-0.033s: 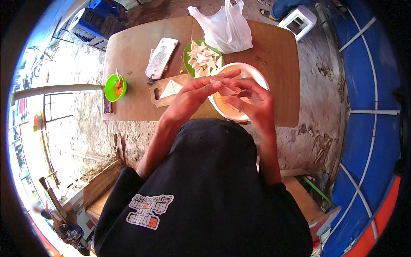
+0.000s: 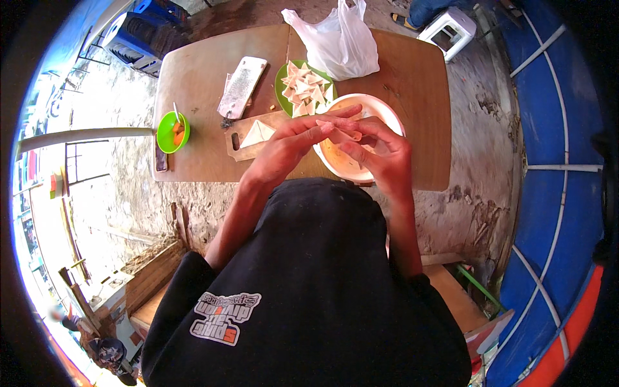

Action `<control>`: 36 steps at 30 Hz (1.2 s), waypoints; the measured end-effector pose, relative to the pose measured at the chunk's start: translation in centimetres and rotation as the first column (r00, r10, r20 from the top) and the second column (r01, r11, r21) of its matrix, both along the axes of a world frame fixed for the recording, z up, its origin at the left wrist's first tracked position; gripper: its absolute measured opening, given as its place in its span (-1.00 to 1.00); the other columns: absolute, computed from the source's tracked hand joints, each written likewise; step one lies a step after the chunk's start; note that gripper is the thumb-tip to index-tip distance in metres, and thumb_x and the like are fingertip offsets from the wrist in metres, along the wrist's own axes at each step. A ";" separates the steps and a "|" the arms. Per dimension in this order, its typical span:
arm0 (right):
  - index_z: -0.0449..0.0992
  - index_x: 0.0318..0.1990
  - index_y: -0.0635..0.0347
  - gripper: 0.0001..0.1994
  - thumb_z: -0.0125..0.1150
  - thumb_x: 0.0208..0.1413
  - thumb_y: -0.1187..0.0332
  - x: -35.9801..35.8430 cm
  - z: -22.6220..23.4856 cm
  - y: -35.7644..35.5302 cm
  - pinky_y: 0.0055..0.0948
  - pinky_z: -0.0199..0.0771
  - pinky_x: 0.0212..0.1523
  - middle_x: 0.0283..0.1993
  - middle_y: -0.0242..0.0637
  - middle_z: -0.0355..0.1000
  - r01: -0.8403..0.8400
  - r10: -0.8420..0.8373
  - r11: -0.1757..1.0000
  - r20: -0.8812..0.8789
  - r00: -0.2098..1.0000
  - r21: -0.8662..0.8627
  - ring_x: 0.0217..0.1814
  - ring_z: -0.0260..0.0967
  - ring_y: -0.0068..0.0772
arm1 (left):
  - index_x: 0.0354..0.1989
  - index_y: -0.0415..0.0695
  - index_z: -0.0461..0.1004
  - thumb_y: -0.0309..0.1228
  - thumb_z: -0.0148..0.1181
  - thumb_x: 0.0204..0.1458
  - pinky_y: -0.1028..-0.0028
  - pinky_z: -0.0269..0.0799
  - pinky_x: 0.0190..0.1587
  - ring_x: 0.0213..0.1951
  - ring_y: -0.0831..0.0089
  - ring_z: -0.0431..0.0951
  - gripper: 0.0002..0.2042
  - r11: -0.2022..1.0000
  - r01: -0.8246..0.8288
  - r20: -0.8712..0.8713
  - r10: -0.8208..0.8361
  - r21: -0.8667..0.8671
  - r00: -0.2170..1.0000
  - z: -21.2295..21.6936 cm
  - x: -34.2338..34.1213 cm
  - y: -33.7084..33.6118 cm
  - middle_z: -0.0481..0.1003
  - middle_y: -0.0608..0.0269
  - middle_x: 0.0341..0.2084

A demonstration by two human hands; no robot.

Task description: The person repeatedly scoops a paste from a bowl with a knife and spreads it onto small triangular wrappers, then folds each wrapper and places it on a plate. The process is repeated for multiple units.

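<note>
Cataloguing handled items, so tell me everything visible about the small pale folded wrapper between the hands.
The small pale folded wrapper looks thin and dough-like, pinkish, with a curved edge. The left hand and right hand hold it in their fingers, above the round white basin. Fingers hide much of it; any filling can't be seen.

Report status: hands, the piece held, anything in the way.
Left hand and right hand both on pale wrapper. Wrapper looks partly folded, held above white bowl. No obstruction seen at the hands.
</note>
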State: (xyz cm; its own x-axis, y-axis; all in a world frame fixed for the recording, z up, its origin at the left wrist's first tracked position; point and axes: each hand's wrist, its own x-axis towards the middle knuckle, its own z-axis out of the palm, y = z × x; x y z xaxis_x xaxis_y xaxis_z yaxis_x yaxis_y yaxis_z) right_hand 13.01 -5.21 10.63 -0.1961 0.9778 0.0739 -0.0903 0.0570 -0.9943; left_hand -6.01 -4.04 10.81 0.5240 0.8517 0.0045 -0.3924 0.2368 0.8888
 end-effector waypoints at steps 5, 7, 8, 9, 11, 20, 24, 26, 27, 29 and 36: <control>0.61 -0.23 0.26 -0.80 0.41 -0.05 0.46 -0.4 -0.1 -0.3 -0.51 0.41 -0.07 -0.25 -0.31 0.52 0.060 -0.060 0.998 -0.006 0.998 -0.025 -0.15 0.44 -0.51 | 0.07 -0.24 0.47 -0.29 -0.07 0.27 0.33 -0.02 0.36 0.30 0.28 0.21 -0.65 1.000 -0.008 -0.025 0.009 0.023 1.000 0.2 -0.2 -0.1 0.29 0.06 0.24; 0.62 -0.26 0.27 -0.82 0.41 -0.05 0.47 -0.4 -0.2 -0.3 -0.48 0.40 -0.05 -0.26 -0.30 0.53 0.071 -0.071 0.997 -0.026 0.997 -0.005 -0.15 0.45 -0.49 | 0.09 -0.24 0.46 -0.29 -0.08 0.27 0.33 0.00 0.35 0.30 0.28 0.21 -0.64 1.000 -0.007 -0.025 0.007 0.015 1.000 0.4 -0.3 -0.1 0.29 0.05 0.23; 0.62 -0.27 0.27 -0.83 0.41 -0.05 0.47 -0.5 -0.4 -0.3 -0.47 0.39 -0.04 -0.27 -0.30 0.53 0.078 -0.077 0.997 -0.030 0.997 0.019 -0.15 0.45 -0.48 | 0.09 -0.25 0.45 -0.29 -0.08 0.27 0.34 0.00 0.35 0.30 0.28 0.22 -0.64 1.000 -0.004 -0.027 0.005 0.014 1.000 0.5 -0.3 -0.1 0.29 0.05 0.23; 0.62 -0.29 0.27 -0.84 0.41 -0.05 0.47 -0.5 -0.5 -0.3 -0.45 0.38 -0.03 -0.27 -0.29 0.53 0.086 -0.085 0.995 -0.027 0.996 0.043 -0.16 0.45 -0.47 | 0.09 -0.25 0.45 -0.30 -0.05 0.25 0.34 0.02 0.34 0.28 0.28 0.24 -0.65 1.000 -0.020 -0.022 0.020 -0.008 1.000 0.6 -0.3 -0.2 0.31 0.06 0.22; 0.61 -0.31 0.27 -0.86 0.40 -0.05 0.49 -0.5 -0.9 -0.4 -0.44 0.38 -0.02 -0.28 -0.28 0.53 0.087 -0.085 0.996 -0.069 0.994 0.024 -0.16 0.45 -0.46 | 0.10 -0.26 0.44 -0.33 0.02 0.22 0.35 0.07 0.33 0.25 0.30 0.29 -0.65 0.998 -0.052 -0.020 0.052 -0.041 0.998 0.7 -0.2 -0.3 0.34 0.08 0.19; 0.58 -0.26 0.34 -0.84 0.37 -0.02 0.54 -1.1 -1.5 -0.5 -0.53 0.45 -0.09 -0.26 -0.28 0.52 0.116 -0.142 0.985 -0.230 0.963 -0.126 -0.18 0.46 -0.51 | -0.27 -0.23 0.52 -0.40 0.22 0.11 0.54 0.40 -0.14 -0.29 0.58 0.51 -0.85 0.950 -0.287 -0.209 0.258 -0.123 0.943 -1.1 0.3 -0.9 0.56 0.29 -0.39; 0.56 -0.23 0.36 -0.81 0.36 -0.03 0.59 -1.6 -1.8 -0.6 -0.56 0.44 -0.10 -0.21 -0.30 0.52 0.114 -0.150 0.971 -0.164 0.975 -0.208 -0.18 0.45 -0.54 | -0.27 -0.23 0.53 -0.41 0.23 0.11 0.55 0.41 -0.13 -0.29 0.59 0.53 -0.86 0.948 -0.304 -0.194 0.283 -0.089 0.939 -1.7 0.1 -1.0 0.57 0.29 -0.37; 0.55 -0.20 0.36 -0.81 0.35 -0.02 0.58 -1.8 -2.0 -0.7 -0.57 0.45 -0.13 -0.22 -0.29 0.52 0.078 -0.135 0.965 -0.222 0.966 -0.250 -0.19 0.45 -0.55 | -0.27 -0.23 0.53 -0.42 0.23 0.10 0.55 0.42 -0.13 -0.29 0.59 0.53 -0.87 0.948 -0.307 -0.203 0.284 -0.089 0.937 -1.7 -0.1 -1.0 0.57 0.29 -0.36; 0.55 -0.19 0.36 -0.80 0.34 -0.01 0.58 -2.0 -2.0 -0.7 -0.57 0.45 -0.14 -0.22 -0.29 0.52 0.069 -0.137 0.957 -0.231 0.963 -0.282 -0.20 0.46 -0.55 | -0.27 -0.23 0.53 -0.43 0.24 0.10 0.55 0.42 -0.12 -0.29 0.59 0.53 -0.87 0.947 -0.306 -0.206 0.282 -0.100 0.937 -1.7 -0.2 -1.1 0.57 0.29 -0.36; 0.54 -0.19 0.35 -0.81 0.33 0.01 0.57 -2.3 -2.2 -0.8 -0.57 0.46 -0.17 -0.24 -0.28 0.52 0.065 -0.111 0.965 -0.170 0.979 -0.255 -0.23 0.45 -0.56 | -0.27 -0.23 0.53 -0.45 0.24 0.09 0.55 0.42 -0.11 -0.28 0.59 0.53 -0.88 0.942 -0.313 -0.227 0.281 -0.123 0.933 -1.7 -0.4 -1.3 0.57 0.29 -0.35; 0.50 -0.20 0.31 -0.85 0.27 0.08 0.49 -5.2 -5.7 -0.9 -0.59 0.45 -0.32 -0.29 -0.30 0.50 0.123 -0.217 0.938 -0.271 0.938 -0.323 -0.34 0.44 -0.58 | -0.26 -0.28 0.55 -0.32 0.19 0.14 0.56 0.42 -0.15 -0.30 0.59 0.53 -0.77 0.879 -0.449 -0.300 0.390 -0.162 0.871 -3.8 -4.0 -1.4 0.58 0.24 -0.37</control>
State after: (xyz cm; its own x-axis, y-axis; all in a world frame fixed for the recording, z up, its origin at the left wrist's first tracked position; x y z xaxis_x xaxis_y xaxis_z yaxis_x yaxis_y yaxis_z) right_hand 7.84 -6.14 4.89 -0.0393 0.9799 -0.1955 -0.4004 -0.1947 -0.8954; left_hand -10.00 -5.48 7.03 0.0750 0.9539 -0.2908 -0.2700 0.3001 0.9149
